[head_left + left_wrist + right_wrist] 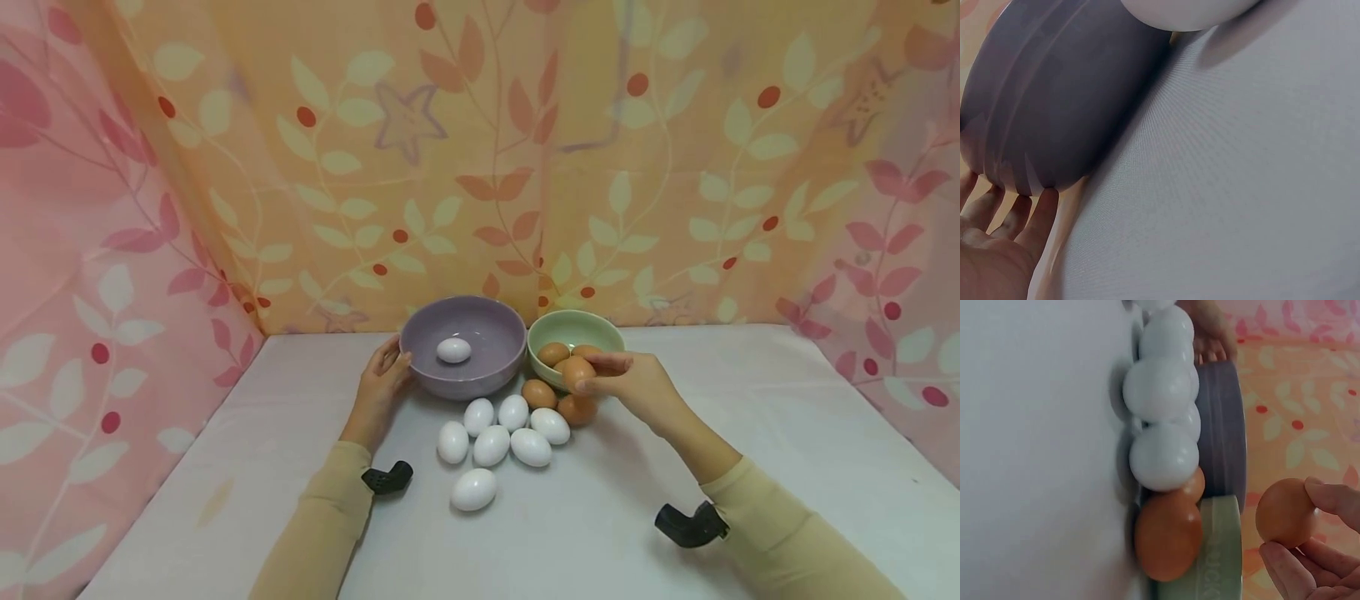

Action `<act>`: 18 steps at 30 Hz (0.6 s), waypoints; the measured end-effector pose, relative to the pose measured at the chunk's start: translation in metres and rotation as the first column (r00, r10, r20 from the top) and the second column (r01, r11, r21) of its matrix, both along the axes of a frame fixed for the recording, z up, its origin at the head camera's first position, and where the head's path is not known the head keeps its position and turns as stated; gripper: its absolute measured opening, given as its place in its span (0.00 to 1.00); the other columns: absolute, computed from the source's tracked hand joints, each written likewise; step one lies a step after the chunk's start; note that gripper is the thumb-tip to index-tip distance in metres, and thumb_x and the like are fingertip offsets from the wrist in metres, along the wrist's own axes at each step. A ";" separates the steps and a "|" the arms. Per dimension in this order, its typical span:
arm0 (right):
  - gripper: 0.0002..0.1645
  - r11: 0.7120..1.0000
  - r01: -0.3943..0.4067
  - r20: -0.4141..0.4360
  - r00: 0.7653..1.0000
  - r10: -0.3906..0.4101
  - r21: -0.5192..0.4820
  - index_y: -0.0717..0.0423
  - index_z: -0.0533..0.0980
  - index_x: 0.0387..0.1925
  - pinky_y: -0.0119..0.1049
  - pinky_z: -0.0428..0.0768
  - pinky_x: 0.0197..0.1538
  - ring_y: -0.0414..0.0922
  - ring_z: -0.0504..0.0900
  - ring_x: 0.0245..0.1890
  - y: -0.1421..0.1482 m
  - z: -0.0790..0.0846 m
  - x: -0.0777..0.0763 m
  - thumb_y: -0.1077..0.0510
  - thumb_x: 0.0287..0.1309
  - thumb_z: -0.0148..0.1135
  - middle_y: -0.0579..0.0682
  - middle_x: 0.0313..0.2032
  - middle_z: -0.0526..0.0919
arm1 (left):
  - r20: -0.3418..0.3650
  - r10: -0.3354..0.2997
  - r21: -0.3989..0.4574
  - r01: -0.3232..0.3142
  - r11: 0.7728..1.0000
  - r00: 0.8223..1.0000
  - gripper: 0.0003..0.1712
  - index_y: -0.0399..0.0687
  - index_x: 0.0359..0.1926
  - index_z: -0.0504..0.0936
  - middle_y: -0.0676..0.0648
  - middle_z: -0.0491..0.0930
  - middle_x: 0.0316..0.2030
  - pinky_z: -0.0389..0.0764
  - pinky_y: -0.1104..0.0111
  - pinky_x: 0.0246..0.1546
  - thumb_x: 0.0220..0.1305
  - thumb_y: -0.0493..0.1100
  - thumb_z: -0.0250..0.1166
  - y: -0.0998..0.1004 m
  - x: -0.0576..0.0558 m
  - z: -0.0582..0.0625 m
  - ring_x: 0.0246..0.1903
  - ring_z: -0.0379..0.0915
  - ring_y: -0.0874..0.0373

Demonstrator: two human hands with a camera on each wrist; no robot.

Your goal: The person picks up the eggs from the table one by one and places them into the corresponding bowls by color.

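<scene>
My right hand (637, 383) pinches a brown egg (578, 374) between thumb and fingers, at the front rim of a small green bowl (546, 379). In the right wrist view the held egg (1286, 512) is above the level of that bowl's rim. Other brown eggs (553, 354) lie inside the green bowl. At the left side of a larger purple bowl (463, 387), my left hand (379, 392) rests its fingertips against the outer wall; the left wrist view shows these fingers (1040, 215) touching it. One white egg (453, 350) lies in the purple bowl.
Several white eggs (492, 445) lie grouped on the white cloth in front of the bowls, one white egg (474, 489) nearer me. Two brown eggs (539, 394) lie before the green bowl. Patterned curtains (480, 167) stand behind and at both sides.
</scene>
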State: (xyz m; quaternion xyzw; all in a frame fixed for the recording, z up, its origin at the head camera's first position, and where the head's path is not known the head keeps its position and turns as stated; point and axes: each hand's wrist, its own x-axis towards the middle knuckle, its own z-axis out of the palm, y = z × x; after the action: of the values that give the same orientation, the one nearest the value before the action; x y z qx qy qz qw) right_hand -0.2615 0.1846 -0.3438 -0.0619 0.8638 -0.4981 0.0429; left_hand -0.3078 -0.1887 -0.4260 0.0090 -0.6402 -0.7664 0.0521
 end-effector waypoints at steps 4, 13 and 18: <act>0.38 1.000 0.024 -0.001 1.000 -0.024 0.002 0.57 0.76 0.63 0.42 0.74 0.63 0.52 0.75 0.64 0.005 0.003 -0.010 0.44 0.54 0.73 0.58 0.59 0.81 | -0.001 -0.001 0.005 0.001 1.000 1.000 0.34 0.50 0.75 0.59 0.48 0.59 0.75 0.73 0.67 0.64 0.73 0.44 0.59 0.000 0.000 0.000 0.72 0.60 0.57; 0.37 1.000 0.027 -0.016 1.000 -0.027 -0.002 0.61 0.73 0.64 0.50 0.70 0.68 0.55 0.72 0.67 0.010 -0.001 -0.036 0.48 0.58 0.70 0.61 0.61 0.79 | -0.011 -0.009 -0.007 0.009 1.000 1.000 0.34 0.50 0.75 0.59 0.47 0.58 0.76 0.73 0.67 0.63 0.74 0.44 0.58 -0.001 -0.001 -0.003 0.72 0.60 0.56; 0.37 0.999 0.032 0.006 0.999 -0.032 -0.013 0.61 0.72 0.65 0.54 0.67 0.71 0.57 0.68 0.69 0.010 -0.001 -0.052 0.47 0.59 0.69 0.61 0.65 0.75 | -0.012 -0.008 0.009 0.008 1.000 1.000 0.34 0.49 0.75 0.59 0.47 0.59 0.75 0.76 0.73 0.57 0.73 0.44 0.59 -0.001 -0.002 -0.003 0.71 0.60 0.56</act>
State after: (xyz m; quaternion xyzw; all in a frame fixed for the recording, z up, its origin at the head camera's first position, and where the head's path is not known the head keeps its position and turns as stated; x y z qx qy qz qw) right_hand -0.3139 0.1943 -0.3448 -0.0468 0.8614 -0.5045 0.0372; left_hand -0.3097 -0.1894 -0.4291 0.0019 -0.6363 -0.7696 0.0529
